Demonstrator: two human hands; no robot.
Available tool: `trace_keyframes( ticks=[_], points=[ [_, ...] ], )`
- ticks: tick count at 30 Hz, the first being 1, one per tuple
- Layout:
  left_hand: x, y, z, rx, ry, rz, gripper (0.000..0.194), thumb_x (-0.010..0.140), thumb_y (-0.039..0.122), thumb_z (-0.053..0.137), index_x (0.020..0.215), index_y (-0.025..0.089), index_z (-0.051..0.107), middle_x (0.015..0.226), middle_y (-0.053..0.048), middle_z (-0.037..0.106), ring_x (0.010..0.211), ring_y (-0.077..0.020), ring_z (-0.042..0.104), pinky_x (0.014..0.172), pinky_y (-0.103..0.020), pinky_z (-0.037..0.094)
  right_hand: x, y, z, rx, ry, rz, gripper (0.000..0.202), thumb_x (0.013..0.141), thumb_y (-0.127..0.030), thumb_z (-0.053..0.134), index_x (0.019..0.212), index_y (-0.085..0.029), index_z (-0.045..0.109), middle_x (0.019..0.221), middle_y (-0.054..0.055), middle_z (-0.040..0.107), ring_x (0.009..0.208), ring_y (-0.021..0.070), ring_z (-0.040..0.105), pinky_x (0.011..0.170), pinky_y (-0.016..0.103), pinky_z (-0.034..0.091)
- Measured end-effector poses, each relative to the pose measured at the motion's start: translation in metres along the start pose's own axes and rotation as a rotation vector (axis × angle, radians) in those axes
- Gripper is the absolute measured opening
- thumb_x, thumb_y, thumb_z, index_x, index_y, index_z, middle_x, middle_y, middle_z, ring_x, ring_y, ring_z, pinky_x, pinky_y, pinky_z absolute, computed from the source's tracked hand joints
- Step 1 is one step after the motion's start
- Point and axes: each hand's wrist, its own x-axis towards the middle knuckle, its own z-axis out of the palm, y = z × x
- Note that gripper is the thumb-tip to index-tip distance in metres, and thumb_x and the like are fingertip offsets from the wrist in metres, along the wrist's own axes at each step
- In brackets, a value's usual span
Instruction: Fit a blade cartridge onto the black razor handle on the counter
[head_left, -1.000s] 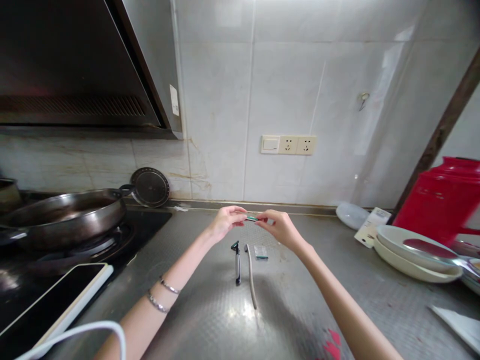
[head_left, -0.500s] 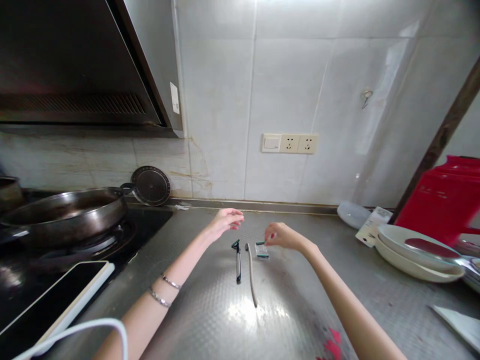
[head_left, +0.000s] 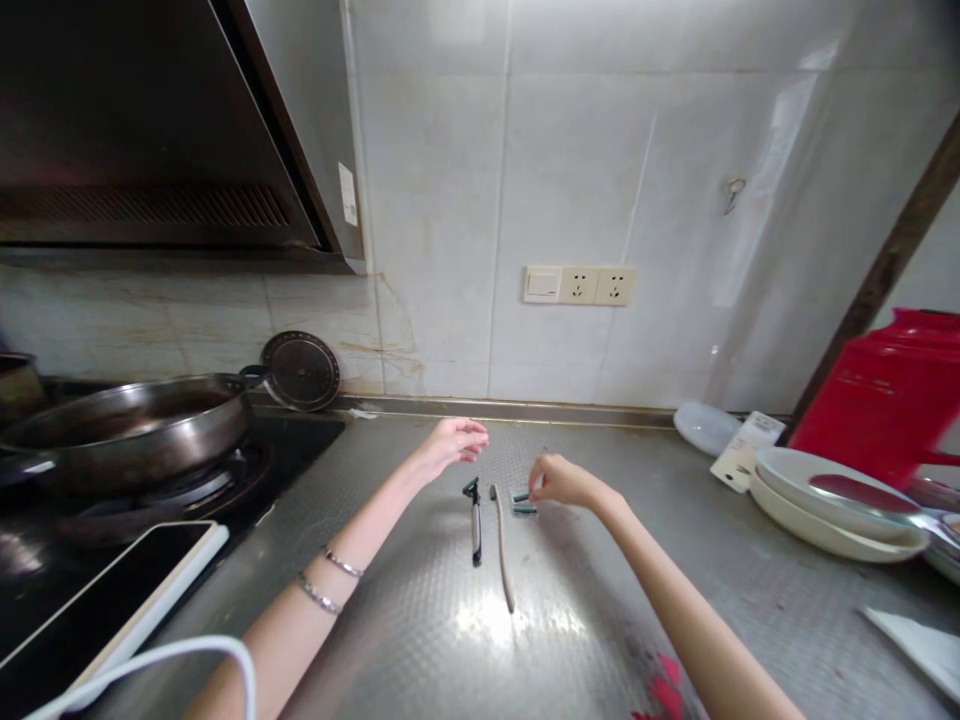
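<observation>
My right hand [head_left: 556, 481] reaches down with its fingers pinched together at the far right edge of a small clear pack [head_left: 524, 504]. Green strips, apparently razor cartridges, show in this pack; the fingertips partly cover it. Left of it lies a thin toothbrush-like stick [head_left: 503, 555], beige with a darker head. Farther left, a razor [head_left: 476, 525] with a grey and black handle and green-edged head lies on the steel counter [head_left: 420, 620]. My left hand [head_left: 453, 442] hovers above the counter behind the razor, open, fingers loosely curved and holding nothing.
On the left, a steel pan [head_left: 150, 420] sits on the black stove, with a phone [head_left: 112, 600] and white cable [head_left: 187, 645] in front. To the right stand stacked plates [head_left: 810, 510], a white card [head_left: 746, 450], a clear dish [head_left: 705, 430] and a red flask [head_left: 885, 395].
My right hand has lowered slightly toward me. The pack's far edge has come down with it, so the pack looks flatter. My left hand, the razor and the stick have hardly moved.
</observation>
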Motion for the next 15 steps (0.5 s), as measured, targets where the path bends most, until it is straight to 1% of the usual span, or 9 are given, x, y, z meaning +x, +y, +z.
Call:
trace_keyframes(
  ticks=[6, 15],
  points=[
    [-0.0002, 0.0001, 0.0007, 0.002, -0.012, 0.0, 0.025, 0.064, 0.024, 0.072, 0.082, 0.01, 0.061, 0.075, -0.007, 0.066, 0.059, -0.0089, 0.058, 0.061, -0.025, 0.046, -0.0002, -0.0004, 0.0024, -0.002, 0.001, 0.009, 0.018, 0.065, -0.026, 0.062, 0.077, -0.018, 0.072, 0.08, 0.005, 0.07, 0.073, 0.0158, 0.061, 0.062, 0.02, 0.042],
    [-0.0008, -0.0004, 0.0014, -0.015, -0.023, 0.002, 0.027, 0.064, 0.027, 0.072, 0.081, 0.01, 0.06, 0.075, -0.007, 0.065, 0.058, -0.0092, 0.057, 0.062, -0.026, 0.046, -0.0014, -0.0063, 0.0017, 0.008, -0.03, 0.028, 0.017, 0.065, -0.024, 0.062, 0.076, -0.017, 0.073, 0.078, 0.006, 0.07, 0.071, 0.0152, 0.062, 0.06, 0.02, 0.041]
  ],
)
